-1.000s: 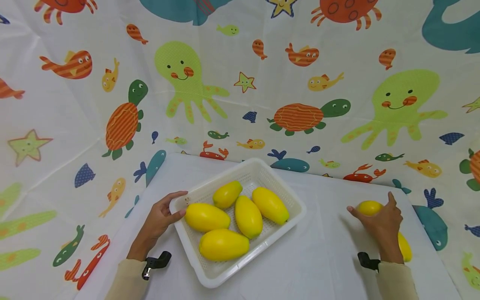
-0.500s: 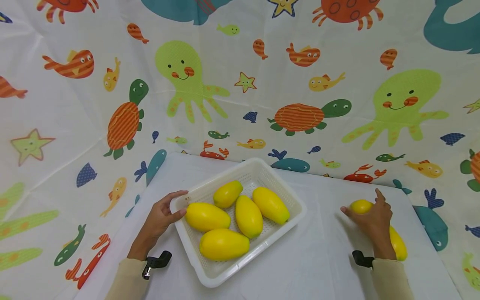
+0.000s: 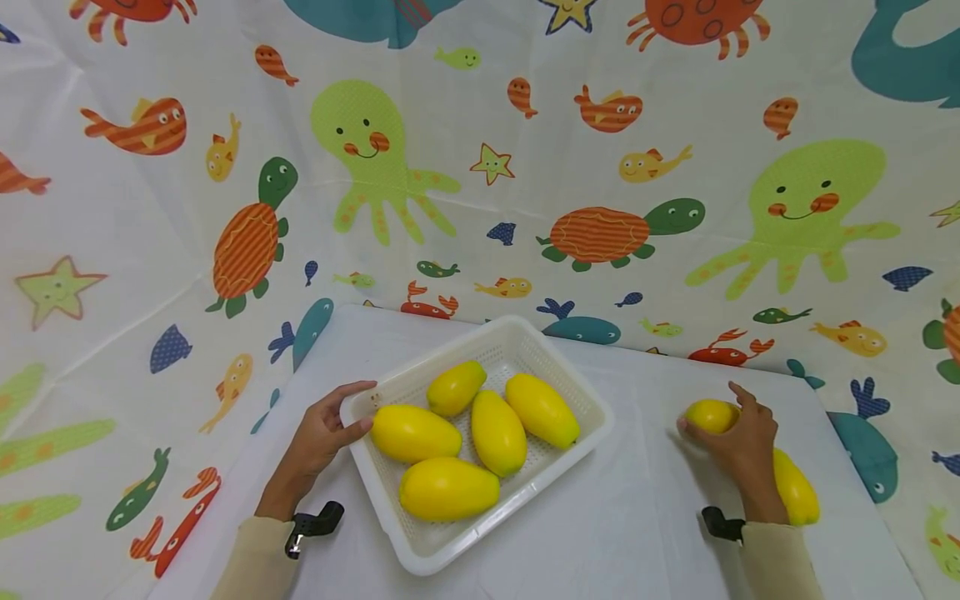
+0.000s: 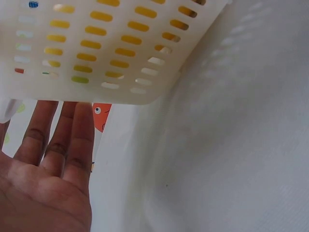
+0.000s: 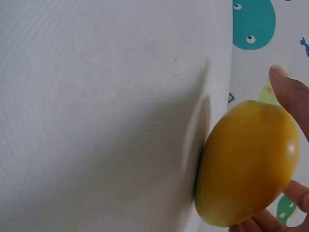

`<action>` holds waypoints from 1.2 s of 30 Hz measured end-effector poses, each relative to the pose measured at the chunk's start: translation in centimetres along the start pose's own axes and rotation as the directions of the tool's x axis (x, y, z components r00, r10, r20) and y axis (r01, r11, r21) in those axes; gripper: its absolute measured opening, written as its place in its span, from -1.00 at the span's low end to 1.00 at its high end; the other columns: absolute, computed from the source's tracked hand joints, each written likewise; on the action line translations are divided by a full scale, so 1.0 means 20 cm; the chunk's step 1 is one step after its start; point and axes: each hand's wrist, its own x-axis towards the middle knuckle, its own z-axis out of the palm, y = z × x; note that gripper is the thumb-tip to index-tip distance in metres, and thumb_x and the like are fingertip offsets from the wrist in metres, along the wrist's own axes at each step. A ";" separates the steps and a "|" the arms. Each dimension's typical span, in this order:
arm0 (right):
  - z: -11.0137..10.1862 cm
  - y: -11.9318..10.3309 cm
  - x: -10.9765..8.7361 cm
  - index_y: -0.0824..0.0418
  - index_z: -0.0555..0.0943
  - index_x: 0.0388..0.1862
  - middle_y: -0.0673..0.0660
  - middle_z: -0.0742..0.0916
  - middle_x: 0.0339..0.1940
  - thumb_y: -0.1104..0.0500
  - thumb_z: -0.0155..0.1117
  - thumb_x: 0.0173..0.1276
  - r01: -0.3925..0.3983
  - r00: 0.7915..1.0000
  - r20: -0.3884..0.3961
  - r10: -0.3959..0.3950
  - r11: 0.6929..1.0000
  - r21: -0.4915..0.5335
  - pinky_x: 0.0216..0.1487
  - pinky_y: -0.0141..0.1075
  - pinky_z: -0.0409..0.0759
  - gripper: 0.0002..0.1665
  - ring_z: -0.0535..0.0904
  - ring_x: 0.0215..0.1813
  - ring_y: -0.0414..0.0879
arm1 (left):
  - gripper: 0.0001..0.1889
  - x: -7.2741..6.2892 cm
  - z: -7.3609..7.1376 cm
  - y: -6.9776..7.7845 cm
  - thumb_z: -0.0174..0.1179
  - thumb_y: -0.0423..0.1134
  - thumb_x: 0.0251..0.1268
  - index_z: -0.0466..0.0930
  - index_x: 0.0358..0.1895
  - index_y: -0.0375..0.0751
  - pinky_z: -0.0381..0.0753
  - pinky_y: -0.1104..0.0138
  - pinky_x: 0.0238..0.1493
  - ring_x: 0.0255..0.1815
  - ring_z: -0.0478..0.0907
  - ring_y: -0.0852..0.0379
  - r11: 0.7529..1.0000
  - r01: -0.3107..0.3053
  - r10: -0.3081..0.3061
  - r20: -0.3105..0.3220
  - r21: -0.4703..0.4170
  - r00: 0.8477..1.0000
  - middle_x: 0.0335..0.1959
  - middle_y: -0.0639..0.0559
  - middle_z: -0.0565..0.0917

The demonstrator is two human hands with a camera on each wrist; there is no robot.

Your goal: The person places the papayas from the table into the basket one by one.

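A white perforated plastic basket (image 3: 547,475) stands at an angle on the table, with several yellow oval fruits (image 3: 448,490) inside. My left hand (image 3: 321,433) holds its left corner, thumb at the rim and fingers round the far side; the left wrist view shows those fingers (image 4: 79,140) passing behind the slotted wall. On the right, my right hand (image 3: 742,446) spans another yellow fruit (image 3: 711,415), fingers curved round its far side. In the right wrist view that fruit (image 5: 248,164) sits at the table surface, its thumb (image 5: 292,94) close by the upper end.
One more yellow fruit (image 3: 797,492) lies beside the right wrist, partly hidden by it. White cloth covers the table (image 3: 622,533). Behind and at the sides hangs a curtain (image 3: 495,200) printed with sea animals.
My right hand has moved left, and the fruit within its fingers has shifted left with it. The fruit beside the wrist shows more fully. The left hand and basket hold still.
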 end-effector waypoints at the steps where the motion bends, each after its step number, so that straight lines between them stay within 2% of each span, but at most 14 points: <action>1: 0.00 0.00 0.00 0.17 -0.06 0.78 0.60 0.18 0.59 -0.16 0.60 0.27 0.002 1.000 0.002 -0.002 1.000 -0.003 0.46 0.52 0.33 0.37 0.07 0.53 0.51 | -0.42 0.00 0.00 0.00 0.37 -0.03 0.47 0.49 0.50 0.18 0.76 0.25 0.19 0.43 0.56 0.05 1.000 0.000 0.000 -0.001 0.001 1.000 0.62 0.12 0.40; 8: 0.02 0.01 0.01 0.18 -0.03 0.77 0.64 0.13 0.59 -0.20 0.60 0.26 0.018 1.000 0.011 -0.017 1.000 -0.025 0.43 0.54 0.34 0.37 0.04 0.53 0.53 | -0.42 0.00 0.00 0.00 0.36 -0.04 0.47 0.49 0.50 0.18 0.78 0.24 0.16 0.38 0.59 0.09 1.000 -0.005 0.005 -0.001 -0.007 1.000 0.61 0.11 0.41; 17: 0.03 0.01 0.01 0.21 0.11 0.74 0.60 0.17 0.61 -0.11 0.60 0.28 0.013 1.000 0.007 -0.012 1.000 -0.023 0.41 0.49 0.33 0.24 0.03 0.53 0.50 | -0.42 0.00 0.00 -0.01 0.37 -0.05 0.46 0.49 0.50 0.18 0.80 0.22 0.12 0.37 0.59 0.08 1.000 -0.004 0.004 0.000 -0.017 1.000 0.63 0.11 0.39; 25: 0.05 0.05 0.01 0.20 0.08 0.75 0.59 0.13 0.62 -0.20 0.56 0.30 -0.001 0.999 0.042 0.002 1.000 -0.008 0.35 0.50 0.33 0.26 0.02 0.52 0.50 | -0.42 0.00 0.00 -0.01 0.37 -0.04 0.46 0.49 0.50 0.20 0.79 0.24 0.14 0.39 0.58 0.09 1.000 -0.010 0.010 0.005 -0.012 1.000 0.62 0.13 0.40; 30: 0.06 0.06 0.02 0.17 0.03 0.76 0.59 0.10 0.63 -0.22 0.57 0.29 -0.025 0.997 0.069 0.027 0.999 -0.028 0.39 0.51 0.34 0.31 0.04 0.51 0.53 | -0.42 0.00 0.00 0.00 0.38 -0.05 0.46 0.49 0.50 0.20 0.79 0.23 0.13 0.37 0.59 0.08 1.000 -0.014 0.014 0.003 -0.012 1.000 0.61 0.13 0.41; 36: 0.07 0.05 0.02 0.20 0.03 0.76 0.60 0.12 0.62 -0.12 0.58 0.30 -0.047 0.996 0.073 0.048 0.999 -0.017 0.47 0.52 0.31 0.27 0.10 0.50 0.54 | -0.42 0.00 0.00 0.00 0.38 -0.05 0.46 0.49 0.50 0.19 0.78 0.23 0.16 0.42 0.56 0.00 1.000 -0.001 0.001 -0.003 -0.013 1.000 0.61 0.13 0.41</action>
